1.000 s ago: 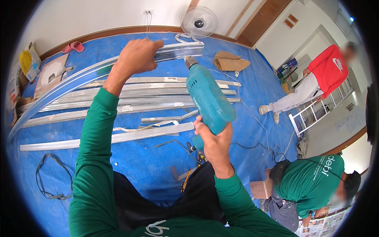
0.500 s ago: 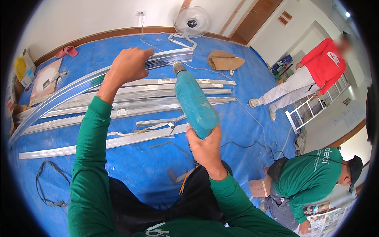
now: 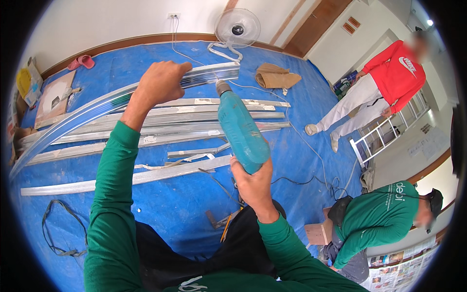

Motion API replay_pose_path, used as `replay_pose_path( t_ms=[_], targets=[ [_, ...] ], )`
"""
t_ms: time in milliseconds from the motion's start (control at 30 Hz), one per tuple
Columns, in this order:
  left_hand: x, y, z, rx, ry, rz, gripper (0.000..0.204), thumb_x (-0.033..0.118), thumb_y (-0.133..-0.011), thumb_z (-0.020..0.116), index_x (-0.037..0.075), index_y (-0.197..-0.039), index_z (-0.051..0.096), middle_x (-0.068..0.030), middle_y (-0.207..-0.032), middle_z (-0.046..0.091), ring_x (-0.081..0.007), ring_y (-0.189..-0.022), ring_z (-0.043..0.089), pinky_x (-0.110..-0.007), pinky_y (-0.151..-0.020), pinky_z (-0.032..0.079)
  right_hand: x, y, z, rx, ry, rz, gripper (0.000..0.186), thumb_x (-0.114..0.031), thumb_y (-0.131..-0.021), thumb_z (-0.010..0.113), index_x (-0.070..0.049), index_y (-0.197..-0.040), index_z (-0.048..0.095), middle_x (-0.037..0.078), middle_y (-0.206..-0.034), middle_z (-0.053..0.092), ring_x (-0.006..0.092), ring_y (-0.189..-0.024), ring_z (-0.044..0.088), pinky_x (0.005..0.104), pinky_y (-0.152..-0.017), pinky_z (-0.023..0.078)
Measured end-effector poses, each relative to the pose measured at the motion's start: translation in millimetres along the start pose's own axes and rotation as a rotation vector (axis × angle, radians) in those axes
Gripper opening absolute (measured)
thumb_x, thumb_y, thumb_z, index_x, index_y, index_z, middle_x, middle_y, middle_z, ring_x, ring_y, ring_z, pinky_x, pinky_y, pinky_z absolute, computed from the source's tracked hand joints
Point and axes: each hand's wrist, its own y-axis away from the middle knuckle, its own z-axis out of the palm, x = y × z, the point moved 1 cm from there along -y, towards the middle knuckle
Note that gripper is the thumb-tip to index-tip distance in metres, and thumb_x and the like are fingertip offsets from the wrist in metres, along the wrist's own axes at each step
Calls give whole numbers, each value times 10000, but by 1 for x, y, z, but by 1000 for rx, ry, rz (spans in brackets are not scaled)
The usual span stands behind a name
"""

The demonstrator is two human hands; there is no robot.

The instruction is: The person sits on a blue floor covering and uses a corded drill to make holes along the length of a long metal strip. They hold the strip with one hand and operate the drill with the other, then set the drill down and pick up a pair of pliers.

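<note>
Item 1, left hand (image 3: 163,83): I see it raised over the floor, its fingers curled together over the top of a long silver metal channel (image 3: 211,74), one digit reaching out to the right.

Item 2, the channel: lifted clear of the floor, its right end beyond the knuckles, its length running off to the far left of my view.

Item 3, right hand (image 3: 254,184): below and to the right of the left one, fingers wrapped around the grip of a teal power drill (image 3: 242,130); I cannot tell whether a finger presses the trigger.

Item 4, the drill: tilted up and leftward, chuck (image 3: 223,87) just beside the channel's face, close to its right end. I cannot tell whether the bit touches the metal.

Item 5, floor stock: more silver channels (image 3: 194,118) laid side by side on a blue sheet (image 3: 170,207); nearer me, one separate flat strip (image 3: 126,177).

Item 6, surroundings: clear-bladed fan (image 3: 237,30) by the wall; folded brown material (image 3: 276,77); pink slippers (image 3: 81,62); to my right, a standing co-worker in red (image 3: 396,68) beside a white ladder (image 3: 382,146), and a co-worker in green (image 3: 384,211), bent low.
</note>
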Motion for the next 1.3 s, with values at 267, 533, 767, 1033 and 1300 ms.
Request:
replay_pose_path(
  t_ms=[267, 533, 767, 1033, 1300],
  targets=[
    [5, 4, 2, 9, 28, 6, 556, 2, -753, 779, 84, -1302, 759, -229, -944, 820, -435, -851, 792, -517, -781, 614, 2, 3, -5, -5, 23, 3, 705, 74, -937, 692, 8, -1617, 514, 117, -1320, 686, 170, -1147, 670, 346, -995, 573],
    [15, 10, -1, 10, 11, 21, 639, -31, -757, 797, 108, -1379, 754, -202, -931, 824, -419, -875, 798, -542, -764, 610, 6, 7, -11, -4, -4, -19, 698, 62, -935, 700, 13, -1609, 525, 124, -1331, 689, 186, -1170, 673, 354, -1037, 561],
    [15, 6, 2, -19, 7, 7, 636, -24, -765, 780, 91, -1390, 742, -215, -936, 819, -434, -893, 794, -549, -780, 604, 2, 5, -12, 6, 0, 39, 644, 42, -945, 707, 22, -1570, 551, 113, -1289, 706, 181, -1125, 681, 358, -984, 578],
    [6, 6, 7, 53, 35, 55, 614, -4, -749, 765, 113, -1349, 720, -221, -951, 800, -466, -921, 770, -575, -812, 598, 3, 0, -14, -9, 32, 9, 628, -31, -975, 718, 18, -1576, 545, 171, -1366, 705, 246, -1249, 681, 403, -1091, 546],
    [9, 4, 7, 47, 75, 38, 596, -17, -678, 770, 59, -1267, 718, -242, -925, 781, -493, -885, 741, -593, -779, 562, 7, 1, -12, 6, -4, 13, 754, -41, -986, 721, 2, -1682, 434, 212, -1494, 644, 300, -1396, 627, 429, -1199, 487]
  ],
)
